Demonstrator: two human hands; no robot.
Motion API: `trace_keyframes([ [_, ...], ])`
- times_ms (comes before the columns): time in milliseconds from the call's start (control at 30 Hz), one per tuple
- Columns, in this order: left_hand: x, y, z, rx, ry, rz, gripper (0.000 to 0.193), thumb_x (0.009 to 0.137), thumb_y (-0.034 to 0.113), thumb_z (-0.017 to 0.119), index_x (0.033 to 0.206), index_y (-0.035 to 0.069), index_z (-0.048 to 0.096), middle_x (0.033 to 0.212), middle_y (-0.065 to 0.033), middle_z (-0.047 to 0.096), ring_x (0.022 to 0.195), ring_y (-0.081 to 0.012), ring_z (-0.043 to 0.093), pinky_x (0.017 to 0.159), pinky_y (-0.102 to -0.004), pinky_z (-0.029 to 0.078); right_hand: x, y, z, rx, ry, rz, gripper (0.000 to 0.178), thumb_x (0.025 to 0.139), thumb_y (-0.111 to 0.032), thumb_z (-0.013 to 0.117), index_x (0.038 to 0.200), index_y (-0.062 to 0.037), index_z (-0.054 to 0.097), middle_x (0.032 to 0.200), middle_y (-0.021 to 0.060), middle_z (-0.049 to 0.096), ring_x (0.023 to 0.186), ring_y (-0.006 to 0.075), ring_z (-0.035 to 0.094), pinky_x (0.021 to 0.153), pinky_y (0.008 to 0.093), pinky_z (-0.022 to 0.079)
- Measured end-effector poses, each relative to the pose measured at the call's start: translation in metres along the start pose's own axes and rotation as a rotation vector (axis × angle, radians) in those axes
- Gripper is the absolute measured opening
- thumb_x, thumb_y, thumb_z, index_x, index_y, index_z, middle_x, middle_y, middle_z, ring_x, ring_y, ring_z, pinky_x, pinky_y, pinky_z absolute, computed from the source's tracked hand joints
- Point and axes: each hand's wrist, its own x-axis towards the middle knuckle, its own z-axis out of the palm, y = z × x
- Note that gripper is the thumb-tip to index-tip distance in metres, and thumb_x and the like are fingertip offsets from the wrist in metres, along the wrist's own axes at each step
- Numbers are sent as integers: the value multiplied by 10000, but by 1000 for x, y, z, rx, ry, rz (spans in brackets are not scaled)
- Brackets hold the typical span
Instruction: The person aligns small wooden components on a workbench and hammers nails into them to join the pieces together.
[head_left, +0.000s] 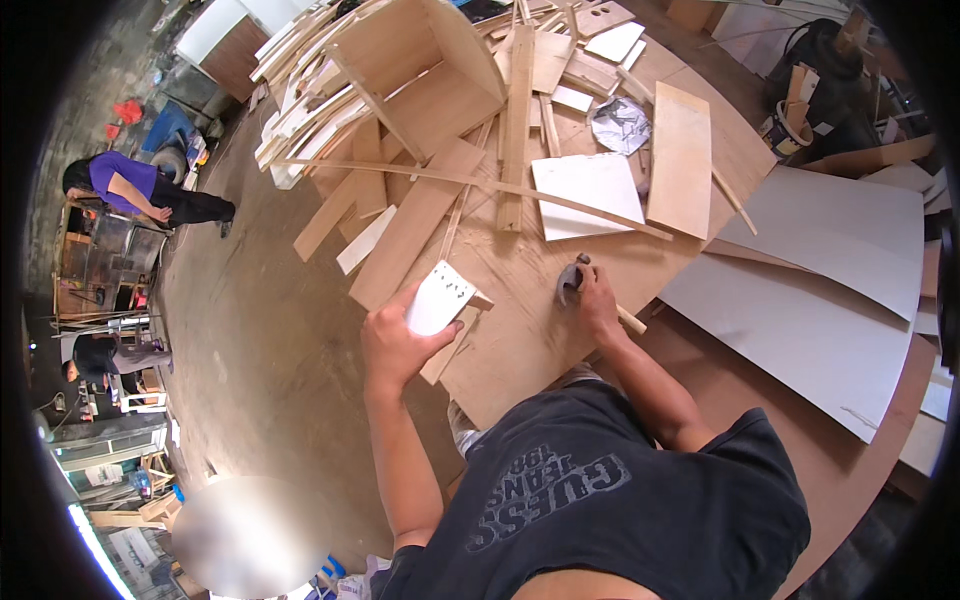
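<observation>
My left hand (388, 345) is closed around a small white-faced wooden piece (438, 300), held at the near left corner of the plywood worktop (520, 345). Several small dark spots, nails or holes, dot its upper face. A bare wooden edge shows at its right side. My right hand (598, 300) grips a claw hammer (570, 284) close to its dark metal head, low over the worktop. The end of its wooden handle pokes out beyond my wrist. A gap of bare plywood separates the hammer from the white piece.
An open wooden box (430, 90) stands at the far left of the worktop, beside stacked strips (300, 130). A white panel (585, 195), a pale board (680, 160) and crumpled foil (620, 125) lie beyond the hammer. Large white sheets (800, 330) are at right. Two people are at left.
</observation>
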Motion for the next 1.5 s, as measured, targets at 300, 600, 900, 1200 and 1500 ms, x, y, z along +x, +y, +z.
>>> trace_keyframes([
  [300,-1,-57,-86,-339,37,174,771,646,278,968,1293,-53,712,1041,-157,800,927,-198,754,873,-359,585,-20,-107,-9,170,135,9,609,860,-110,790,1430,-62,583,1318,205,601,1164,384,637,1008,461,522],
  [600,30,-132,-140,-1106,-272,206,705,780,172,908,1410,-12,651,1036,-15,721,876,-84,623,780,-247,487,-35,-291,-33,941,-60,-192,956,929,-434,781,1683,-117,288,1572,229,480,1399,321,549,1123,457,467],
  [900,47,-135,-122,-1139,-503,268,659,896,314,797,1431,-15,597,1073,-106,699,802,-122,645,706,-254,520,-72,-328,-17,1206,163,-157,726,1014,-108,748,1619,-70,349,1244,68,646,990,140,649,849,302,552],
  [1200,21,-168,-74,-1201,-528,209,742,1085,588,496,1508,-22,526,1217,-148,691,935,-201,678,870,-343,545,-87,-297,-15,1295,267,-133,705,997,-100,768,1586,-82,381,1254,76,646,1065,173,679,874,329,567],
  [1500,40,-176,-29,-1573,-603,-265,453,1157,329,452,1429,-17,561,1079,-96,680,803,-161,623,744,-329,544,-85,-282,-7,1046,293,80,763,893,-224,867,1537,-73,484,1407,114,587,1235,232,630,1056,364,527],
])
